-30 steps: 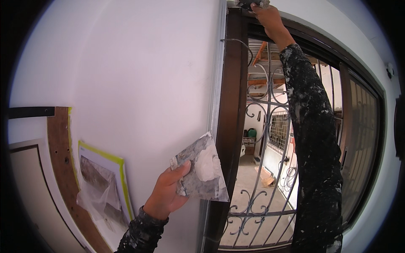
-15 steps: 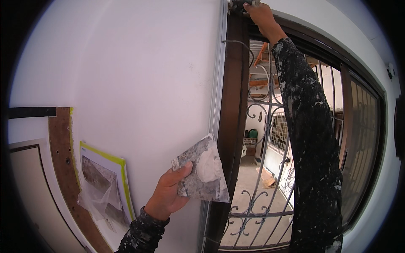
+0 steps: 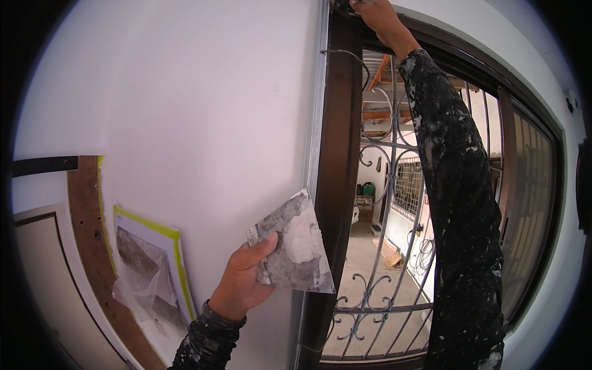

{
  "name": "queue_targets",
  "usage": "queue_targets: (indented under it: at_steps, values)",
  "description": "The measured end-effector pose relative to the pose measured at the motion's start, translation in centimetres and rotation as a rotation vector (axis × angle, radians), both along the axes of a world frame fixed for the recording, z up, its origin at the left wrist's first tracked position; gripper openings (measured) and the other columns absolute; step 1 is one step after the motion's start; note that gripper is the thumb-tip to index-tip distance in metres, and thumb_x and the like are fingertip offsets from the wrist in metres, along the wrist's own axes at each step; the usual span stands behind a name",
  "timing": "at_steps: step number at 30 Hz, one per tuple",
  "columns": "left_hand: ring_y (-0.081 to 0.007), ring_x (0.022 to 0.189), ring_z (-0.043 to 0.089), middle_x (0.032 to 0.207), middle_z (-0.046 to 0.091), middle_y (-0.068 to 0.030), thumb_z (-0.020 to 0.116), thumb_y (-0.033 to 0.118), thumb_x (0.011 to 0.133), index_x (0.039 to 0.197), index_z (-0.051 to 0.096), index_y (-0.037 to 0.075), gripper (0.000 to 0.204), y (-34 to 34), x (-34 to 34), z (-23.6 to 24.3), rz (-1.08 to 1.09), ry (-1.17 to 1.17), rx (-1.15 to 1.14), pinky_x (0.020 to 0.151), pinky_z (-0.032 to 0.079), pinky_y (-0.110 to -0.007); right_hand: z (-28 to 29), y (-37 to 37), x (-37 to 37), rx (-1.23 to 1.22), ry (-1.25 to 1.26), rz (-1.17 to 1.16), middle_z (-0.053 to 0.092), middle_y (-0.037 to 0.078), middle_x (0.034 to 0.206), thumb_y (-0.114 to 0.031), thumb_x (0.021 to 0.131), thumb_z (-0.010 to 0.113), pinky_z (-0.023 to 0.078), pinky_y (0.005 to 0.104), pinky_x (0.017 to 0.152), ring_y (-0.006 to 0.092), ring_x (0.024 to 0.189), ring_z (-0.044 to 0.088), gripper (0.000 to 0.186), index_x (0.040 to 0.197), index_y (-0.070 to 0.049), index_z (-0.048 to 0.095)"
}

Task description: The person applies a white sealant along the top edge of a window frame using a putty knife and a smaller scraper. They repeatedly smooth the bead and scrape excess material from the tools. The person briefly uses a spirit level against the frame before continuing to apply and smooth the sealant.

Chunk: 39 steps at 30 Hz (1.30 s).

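Note:
My left hand (image 3: 242,277) grips a flat, stained metal putty plate (image 3: 271,261), thumb on top. A lump of white putty (image 3: 302,237) sits on its face. The plate is tilted in front of the brown door frame (image 3: 342,142) and the white wall (image 3: 209,123). High up, my right hand (image 3: 383,18) reaches to the frame's top corner, closed around a dark, smeared tool (image 3: 345,7). The picture's upper edge cuts off much of that tool, so its kind does not show.
A metal strip (image 3: 315,142) runs up the wall's edge, with a bent wire (image 3: 345,52) sticking out. Wrought-iron bars (image 3: 393,166) fill the doorway. At lower left hangs a yellow-edged board (image 3: 176,259) with plastic film, beside a brown wooden strip (image 3: 92,246).
My right hand and its tool sit slightly higher and farther left, more cut off by the upper edge. My left hand with the putty plate has barely shifted.

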<state>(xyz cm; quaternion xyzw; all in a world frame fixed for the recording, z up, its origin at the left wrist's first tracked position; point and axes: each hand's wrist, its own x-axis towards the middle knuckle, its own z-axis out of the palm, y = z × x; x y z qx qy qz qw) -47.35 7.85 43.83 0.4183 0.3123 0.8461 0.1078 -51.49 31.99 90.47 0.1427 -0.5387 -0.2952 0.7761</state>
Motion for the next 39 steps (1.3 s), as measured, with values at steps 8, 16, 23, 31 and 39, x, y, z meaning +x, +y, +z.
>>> queue_targets:
  at_steps: [8, 16, 23, 31, 39]
  values:
    - [-0.03, 0.124, 0.059, 0.136, 0.057, -0.0165, 0.049, 0.022, 0.104, 0.144, 0.042, -0.002, 0.048, 0.1, -0.1, -0.3, 0.025, -0.033, 0.006, 0.106, 0.048, -0.049, -6.8, 2.1, 4.4, -0.009, -0.547, 0.93, 0.065, 0.013, 0.085, -0.02, 0.095, 0.063, 0.052, 0.0414, 0.069, 0.0279, 0.079, 0.064, 0.026, 0.098, 0.005, 0.061]
    - [-0.0296, 0.125, 0.058, 0.136, 0.057, -0.0161, 0.049, 0.019, 0.103, 0.145, 0.042, 0.0, 0.047, 0.1, -0.2, -0.2, -0.037, -0.027, 0.024, 0.108, 0.046, -0.049, -25.4, 8.0, 9.7, -0.131, -0.66, 1.671, 0.064, 0.004, 0.109, -0.021, 0.094, 0.07, 0.048, 0.0313, 0.094, 0.0122, 0.101, 0.061, 0.024, 0.11, -0.004, 0.063]
    - [-0.0298, 0.125, 0.058, 0.138, 0.057, -0.0151, 0.05, 0.019, 0.102, 0.144, 0.044, 0.0, 0.047, 0.5, -0.3, -0.3, 0.027, -0.059, 0.052, 0.109, 0.045, -0.049, -46.8, 6.3, 12.7, -0.707, -0.688, 1.894, 0.065, 0.007, 0.12, -0.009, 0.097, 0.062, 0.058, 0.0461, 0.086, 0.0223, 0.106, 0.065, 0.033, 0.129, -0.007, 0.056]
    - [-0.0298, 0.122, 0.06, 0.134, 0.06, -0.0143, 0.051, 0.02, 0.102, 0.142, 0.047, 0.0, 0.045, 1.0, 1.2, -0.2, 0.1, -0.065, 0.086, 0.107, 0.047, -0.049, -47.1, 6.3, 15.3, -0.799, -0.9, 1.878, 0.067, 0.012, 0.119, -0.015, 0.099, 0.063, 0.059, 0.0452, 0.087, 0.0257, 0.103, 0.069, 0.036, 0.131, -0.001, 0.054]
    - [-0.0282, 0.118, 0.063, 0.131, 0.063, -0.0124, 0.055, 0.021, 0.1, 0.137, 0.052, 0.001, 0.042, 8.1, 6.5, -5.3, -0.094, -0.227, 0.055, 0.105, 0.049, -0.046, -50.1, 10.1, 17.7, -0.345, -0.996, 1.184, 0.069, 0.019, 0.119, -0.012, 0.097, 0.065, 0.054, 0.0457, 0.098, 0.0313, 0.108, 0.068, 0.03, 0.124, -0.002, 0.067]
